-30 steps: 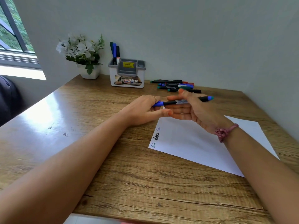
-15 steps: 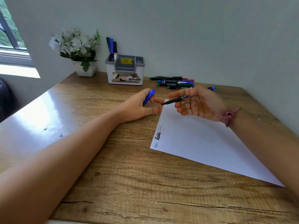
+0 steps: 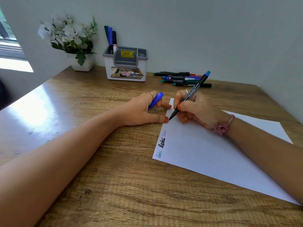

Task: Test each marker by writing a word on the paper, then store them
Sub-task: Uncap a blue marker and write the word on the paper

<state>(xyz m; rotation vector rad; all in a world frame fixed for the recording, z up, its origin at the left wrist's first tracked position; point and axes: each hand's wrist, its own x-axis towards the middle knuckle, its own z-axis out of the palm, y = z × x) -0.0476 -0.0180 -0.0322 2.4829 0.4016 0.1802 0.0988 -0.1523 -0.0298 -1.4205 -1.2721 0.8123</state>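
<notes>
The right hand point(image 3: 195, 110) pinches a slim black marker with a blue end point(image 3: 190, 95), its tip at the white paper sheet point(image 3: 205, 153) just beyond three written words. The left hand point(image 3: 144, 108) clamps the blue cap point(image 3: 155, 101) between curled fingers, its thumb at the paper's edge. This is the writing step; next comes a steady stroke. Half a second ago the marker hovered above the paper.

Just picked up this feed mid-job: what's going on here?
A person is testing markers. The right hand holds an uncapped marker, tip at the paper's left edge. The left hand holds the blue cap and touches the paper's edge. Three words are already written. More markers lie behind; three stand in the holder.
</notes>
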